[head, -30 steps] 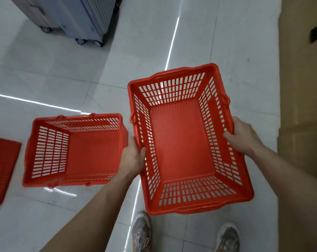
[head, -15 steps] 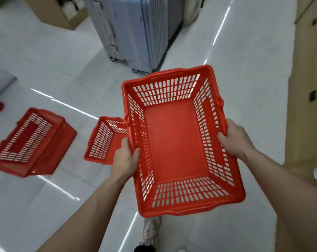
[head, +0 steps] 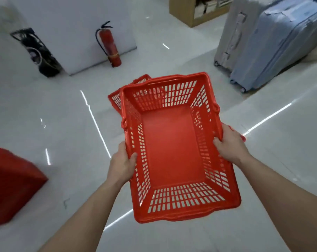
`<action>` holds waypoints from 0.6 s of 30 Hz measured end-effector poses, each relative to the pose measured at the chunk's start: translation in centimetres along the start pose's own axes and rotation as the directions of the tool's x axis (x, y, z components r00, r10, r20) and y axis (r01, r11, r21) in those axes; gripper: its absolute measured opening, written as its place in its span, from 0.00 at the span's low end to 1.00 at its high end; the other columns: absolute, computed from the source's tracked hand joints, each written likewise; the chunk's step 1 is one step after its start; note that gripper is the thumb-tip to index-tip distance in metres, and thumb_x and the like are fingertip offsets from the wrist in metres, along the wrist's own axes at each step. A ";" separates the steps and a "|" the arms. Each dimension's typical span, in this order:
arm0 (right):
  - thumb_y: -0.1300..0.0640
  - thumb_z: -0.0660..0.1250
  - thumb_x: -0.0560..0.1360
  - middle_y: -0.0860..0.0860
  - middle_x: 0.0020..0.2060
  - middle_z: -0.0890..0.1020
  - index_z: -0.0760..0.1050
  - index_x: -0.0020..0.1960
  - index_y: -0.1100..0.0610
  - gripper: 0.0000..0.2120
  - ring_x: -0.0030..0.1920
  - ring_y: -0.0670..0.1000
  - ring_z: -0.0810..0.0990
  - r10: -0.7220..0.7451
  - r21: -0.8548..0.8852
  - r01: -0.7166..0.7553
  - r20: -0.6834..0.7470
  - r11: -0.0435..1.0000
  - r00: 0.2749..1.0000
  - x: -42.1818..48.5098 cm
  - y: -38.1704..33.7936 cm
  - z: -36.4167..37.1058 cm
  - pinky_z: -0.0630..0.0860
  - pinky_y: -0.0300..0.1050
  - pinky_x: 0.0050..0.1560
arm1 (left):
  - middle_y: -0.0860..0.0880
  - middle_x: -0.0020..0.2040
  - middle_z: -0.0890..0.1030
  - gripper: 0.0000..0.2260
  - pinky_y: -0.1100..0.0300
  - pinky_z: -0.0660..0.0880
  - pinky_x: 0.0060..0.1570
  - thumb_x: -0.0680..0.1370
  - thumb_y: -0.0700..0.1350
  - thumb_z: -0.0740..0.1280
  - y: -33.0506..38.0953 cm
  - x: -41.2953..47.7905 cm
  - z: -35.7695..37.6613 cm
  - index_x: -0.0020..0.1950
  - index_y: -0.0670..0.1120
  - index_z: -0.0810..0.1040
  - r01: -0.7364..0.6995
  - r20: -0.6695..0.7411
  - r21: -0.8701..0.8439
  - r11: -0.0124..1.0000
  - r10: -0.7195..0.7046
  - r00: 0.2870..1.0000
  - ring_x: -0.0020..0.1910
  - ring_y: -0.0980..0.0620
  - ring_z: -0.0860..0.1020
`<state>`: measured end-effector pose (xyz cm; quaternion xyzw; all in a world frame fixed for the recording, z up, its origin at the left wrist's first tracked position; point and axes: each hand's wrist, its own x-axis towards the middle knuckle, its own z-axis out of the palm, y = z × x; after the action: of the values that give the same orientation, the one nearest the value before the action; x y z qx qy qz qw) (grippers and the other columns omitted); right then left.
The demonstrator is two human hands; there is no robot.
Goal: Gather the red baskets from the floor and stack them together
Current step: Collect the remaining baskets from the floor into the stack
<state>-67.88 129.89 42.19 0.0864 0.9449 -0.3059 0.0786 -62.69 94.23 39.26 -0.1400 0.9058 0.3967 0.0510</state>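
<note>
Fire extinguisher (head: 108, 45) against white wall; two suitcases (head: 274, 42) right; wooden shelf (head: 195, 10) behind.

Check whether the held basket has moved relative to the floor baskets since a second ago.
Yes. The held basket, gripped by both hands, now overlaps a floor basket that earlier lay to its left.

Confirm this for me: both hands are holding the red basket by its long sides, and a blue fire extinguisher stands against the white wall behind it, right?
Not quite. The head view shows the fire extinguisher is red, not blue. The rest holds: the left hand and right hand grip the red basket by its long sides.
</note>
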 end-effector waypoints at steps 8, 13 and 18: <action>0.53 0.64 0.80 0.62 0.50 0.83 0.71 0.61 0.59 0.14 0.51 0.65 0.82 -0.255 -0.105 0.278 0.190 0.955 0.948 -1.3 -26.2 18.8 0.77 0.55 0.51 | 0.53 0.57 0.80 0.18 0.46 0.81 0.50 0.81 0.54 0.63 -20.0 -2.7 -21.7 0.69 0.53 0.66 0.235 -0.210 -0.098 0.967 -0.251 0.945 0.49 0.53 0.83; 0.55 0.64 0.80 0.60 0.54 0.83 0.71 0.65 0.60 0.16 0.54 0.64 0.82 -0.393 -0.059 0.427 0.296 0.902 0.871 -4.2 -42.3 29.5 0.75 0.52 0.52 | 0.56 0.53 0.80 0.13 0.49 0.79 0.51 0.80 0.51 0.65 -31.6 -5.7 -33.9 0.64 0.55 0.69 0.316 -0.352 -0.169 0.934 -0.356 0.866 0.50 0.51 0.82; 0.54 0.62 0.81 0.60 0.56 0.82 0.71 0.65 0.60 0.16 0.55 0.63 0.81 -0.510 -0.058 0.580 0.410 0.813 0.756 -7.0 -55.9 37.7 0.76 0.53 0.54 | 0.58 0.47 0.81 0.11 0.48 0.82 0.44 0.80 0.52 0.64 -40.1 -8.4 -43.1 0.60 0.62 0.67 0.395 -0.441 -0.282 0.874 -0.484 0.756 0.43 0.56 0.83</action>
<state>-69.32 62.17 45.02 -0.2610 0.9192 -0.2391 0.1724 -42.09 38.52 42.01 -0.4507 0.7913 0.3996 -0.1049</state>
